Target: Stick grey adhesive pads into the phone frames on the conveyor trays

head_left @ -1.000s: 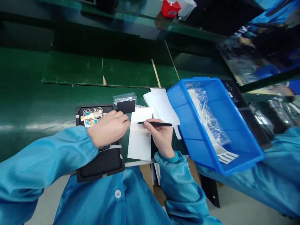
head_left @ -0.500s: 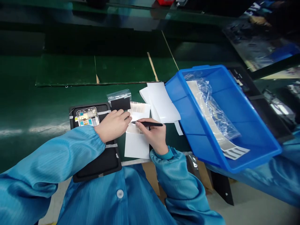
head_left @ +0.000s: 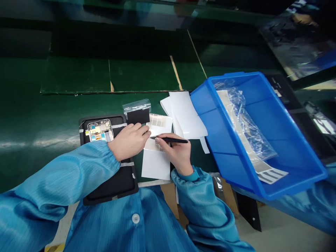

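My right hand (head_left: 180, 154) is closed around slim black tweezers (head_left: 174, 140), whose fine tip points left at the sticker sheet (head_left: 157, 120). That white sheet carries rows of pale rectangular stickers. Curled at its left edge, my left hand (head_left: 130, 141) grips the sheet near the tweezer tip; its thumb is hidden. Under my left wrist is a black tray (head_left: 115, 185) bearing an opened phone (head_left: 100, 129) with its circuit board exposed, partly covered by my sleeve. A black rectangular piece (head_left: 138, 116) and a clear plastic bag (head_left: 136, 105) lie just beyond my left fingers.
White paper sheets (head_left: 186, 115) lie right of the sticker sheet, against a large blue bin (head_left: 228, 154). Inside the bin are crumpled clear plastic (head_left: 253, 129) and a strip with grey labels (head_left: 271, 174). Behind is a raised green board (head_left: 78, 77). Another person's blue sleeve (head_left: 309, 203) shows at right.
The view has shifted slightly, so the bin and papers appear farther right. Both hands keep nearly the same pose at the sticker sheet, tweezers still held.
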The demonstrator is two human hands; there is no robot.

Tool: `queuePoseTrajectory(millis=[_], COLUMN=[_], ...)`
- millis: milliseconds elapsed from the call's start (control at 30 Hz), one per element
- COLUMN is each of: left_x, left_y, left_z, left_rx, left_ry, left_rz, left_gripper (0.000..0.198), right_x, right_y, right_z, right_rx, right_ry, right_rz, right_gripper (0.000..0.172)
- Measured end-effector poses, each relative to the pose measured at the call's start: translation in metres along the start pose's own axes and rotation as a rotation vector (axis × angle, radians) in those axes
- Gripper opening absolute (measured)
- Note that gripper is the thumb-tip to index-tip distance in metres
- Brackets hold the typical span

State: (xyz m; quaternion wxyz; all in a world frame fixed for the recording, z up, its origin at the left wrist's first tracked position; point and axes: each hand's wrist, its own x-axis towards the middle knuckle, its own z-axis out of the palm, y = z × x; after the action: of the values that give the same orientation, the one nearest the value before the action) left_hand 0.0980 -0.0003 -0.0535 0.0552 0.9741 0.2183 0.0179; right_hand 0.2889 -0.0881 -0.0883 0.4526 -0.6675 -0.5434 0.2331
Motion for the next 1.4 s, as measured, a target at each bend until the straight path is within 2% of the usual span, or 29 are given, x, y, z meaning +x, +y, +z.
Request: queuePoseTrajectory(millis=[233,533,667,800,867,967,1200,1400], left_x=[0.0,0.002,-0.002,-0.014,-0.021,-0.033,-0.063,-0.08], left_y=[-0.001,-0.004,-0.011,-0.018,-0.02,-0.023,-0.031,-0.033], left_z=[0.0,0.001,-0.014,-0.042,-0.051,-0.054,-0.049,-0.046], left_rx=[0.004,-0.069,-0.321,-0.659,-0.773,-0.859,-0.91,-0.914], left_ry=[0.011,-0.02,0.006,-0.001,-0.018,0.003,0.119,0.196], left_rz=[0.009,0.004,-0.084,-0.195,-0.197,-0.204,-0.324,-0.339], left_gripper=[0.029,0.036,0.042,0.029,0.021,0.012,0.011,0.01], right_x=[0.0,0.001,0.0,-0.002,-0.004,-0.006,-0.009,-0.007], right_y=[-0.003,-0.004,-0.013,-0.034,-0.044,-0.053,-0.057,-0.069], right_z=[0.0,-0.006,-0.011,-0.011,-0.007,0.002,0.026,0.043], right_rx=[0.025,0.211,0.274,0.305,0.313,0.321,0.379,0.377], right_ry=[0.013,0.084,0.1,0.053,0.03,-0.001,-0.069,-0.123], right_rz=[0.014,0.139,0.129,0.05,0.02,0.023,0.101,0.12], right_gripper=[0.013,0.016,0.016,0.012,0.011,0.01,0.013,0.015])
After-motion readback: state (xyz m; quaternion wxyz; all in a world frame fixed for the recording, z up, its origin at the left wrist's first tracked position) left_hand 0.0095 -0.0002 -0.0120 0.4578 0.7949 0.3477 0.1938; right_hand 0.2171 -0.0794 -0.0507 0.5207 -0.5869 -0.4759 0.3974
